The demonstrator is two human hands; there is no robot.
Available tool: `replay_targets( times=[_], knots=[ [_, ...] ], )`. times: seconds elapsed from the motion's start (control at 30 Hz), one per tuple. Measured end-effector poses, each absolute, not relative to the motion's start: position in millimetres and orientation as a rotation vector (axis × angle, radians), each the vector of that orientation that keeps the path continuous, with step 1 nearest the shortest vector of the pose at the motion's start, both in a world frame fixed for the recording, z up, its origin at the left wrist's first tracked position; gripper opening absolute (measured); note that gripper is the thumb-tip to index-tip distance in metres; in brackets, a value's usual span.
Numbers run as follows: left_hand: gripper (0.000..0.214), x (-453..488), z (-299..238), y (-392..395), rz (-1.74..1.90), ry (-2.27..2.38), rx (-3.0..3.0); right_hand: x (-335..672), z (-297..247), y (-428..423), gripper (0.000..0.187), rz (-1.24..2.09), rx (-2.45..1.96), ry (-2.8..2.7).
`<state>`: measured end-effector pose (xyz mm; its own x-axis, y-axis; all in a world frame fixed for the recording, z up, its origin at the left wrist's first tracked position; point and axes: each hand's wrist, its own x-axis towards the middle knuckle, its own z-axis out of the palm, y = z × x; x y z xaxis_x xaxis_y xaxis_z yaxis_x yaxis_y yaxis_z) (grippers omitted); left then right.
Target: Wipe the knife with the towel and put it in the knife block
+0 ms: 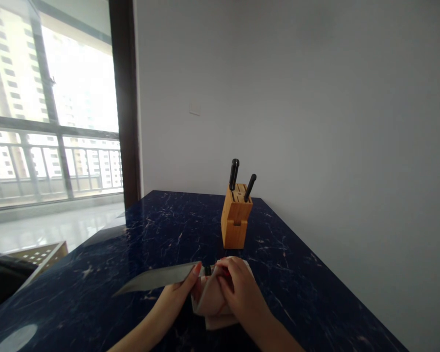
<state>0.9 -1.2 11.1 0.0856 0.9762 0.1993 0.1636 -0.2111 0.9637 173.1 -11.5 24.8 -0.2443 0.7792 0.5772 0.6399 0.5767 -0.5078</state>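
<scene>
My left hand [181, 289] is closed on a large kitchen knife [157, 278], its thumb near the base of the blade. The wide blade points left, and a bit of black handle shows between my hands. A pale folded cloth [213, 299] hangs around the handle side. Pinching that cloth, my right hand [242, 288] has its fingers bent close to the handle. Beyond my hands stands a wooden knife block [236, 227] with two black-handled knives in its slots: one handle [234, 173] at the left, the other [250, 187] at the right.
The dark blue marbled table [179, 222] runs up to a grey wall [297, 107] at the back and right. A chair [47, 259] with a dark item on it stands by the left edge. Large windows [55, 98] are farther left.
</scene>
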Motion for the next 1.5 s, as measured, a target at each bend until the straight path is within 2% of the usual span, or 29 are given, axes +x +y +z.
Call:
replay_targets(
  times=[0.17,0.3,0.47,0.9,1.07,1.23,1.5],
  knots=[
    [0.049,0,13,0,1.167,1.192,1.613,179,21,-5,0.023,0.204,-1.181,-1.886],
    [0.038,-1,7,-1,1.141,1.241,1.613,173,24,-11,0.023,0.205,-1.088,-1.944],
    [0.037,-2,4,-5,1.048,1.168,1.743,167,28,-18,0.021,0.197,-1.047,-1.986],
    [0.034,-1,5,-3,1.108,1.153,1.726,168,32,-15,0.009,0.24,-1.085,-1.93],
    [0.032,-2,6,-4,1.164,1.18,1.724,175,29,-9,0.013,0.256,-1.103,-1.888],
    [0.042,-1,9,-4,1.223,1.131,1.787,186,28,-1,0.014,0.271,-1.191,-1.81],
    [0.026,-1,6,-5,1.163,1.152,1.766,170,33,-15,0.013,0.244,-1.063,-1.924]
  ],
)
